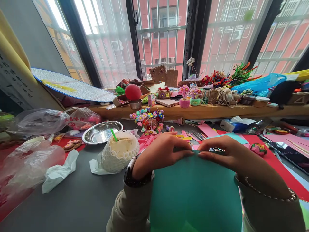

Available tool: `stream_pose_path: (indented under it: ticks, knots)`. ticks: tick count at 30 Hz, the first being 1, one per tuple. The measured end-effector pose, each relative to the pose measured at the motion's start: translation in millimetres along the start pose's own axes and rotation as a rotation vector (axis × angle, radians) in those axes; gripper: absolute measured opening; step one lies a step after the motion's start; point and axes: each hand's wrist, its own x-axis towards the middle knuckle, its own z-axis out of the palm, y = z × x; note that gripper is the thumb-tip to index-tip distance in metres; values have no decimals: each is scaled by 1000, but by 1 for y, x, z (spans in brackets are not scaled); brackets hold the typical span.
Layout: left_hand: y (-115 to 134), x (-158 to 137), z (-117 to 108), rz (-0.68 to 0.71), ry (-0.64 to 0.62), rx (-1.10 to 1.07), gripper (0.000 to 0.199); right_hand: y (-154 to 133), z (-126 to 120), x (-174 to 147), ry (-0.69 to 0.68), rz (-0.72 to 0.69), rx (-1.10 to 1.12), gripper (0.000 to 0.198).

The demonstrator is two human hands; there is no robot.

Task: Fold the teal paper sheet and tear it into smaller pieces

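A sheet of teal-green paper (195,196) hangs between my two hands, close to me and above the grey table. My left hand (166,148) pinches its top edge near the middle, thumb against fingers. Right beside it, my right hand (218,151) pinches the same edge, the fingertips of both hands almost meeting. Below the hands the sheet spreads down past the bottom of the view. Behind my left hand lie pink paper strips (145,140) and a bunch of small colourful craft flowers (147,120).
A coconut in white foam netting (120,151) with a green straw stands left of my left wrist. Behind it is a steel plate (90,137). Crumpled tissue (60,170) and plastic bags (38,122) lie further left. A phone (289,153) and red paper (289,177) lie right.
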Motion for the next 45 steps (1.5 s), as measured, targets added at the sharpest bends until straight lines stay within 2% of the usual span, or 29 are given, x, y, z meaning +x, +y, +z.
stream_pose_path:
  ticks: [10,20,26,33,45]
  knots:
    - [-1,-1,-3,39,-72,-167,16,2,-4,2,-138,82,241,14]
    - [4,-1,-4,-25,-63,-247,14,4,-5,2,-144,130,358,19]
    - [1,-1,-4,-21,-59,-171,16,5,-6,2,-195,122,313,14]
    - [-2,-1,-2,5,-150,-168,20,4,-5,2,-197,124,225,17]
    - [6,-1,-7,21,-92,-160,16,5,-4,2,-179,158,378,20]
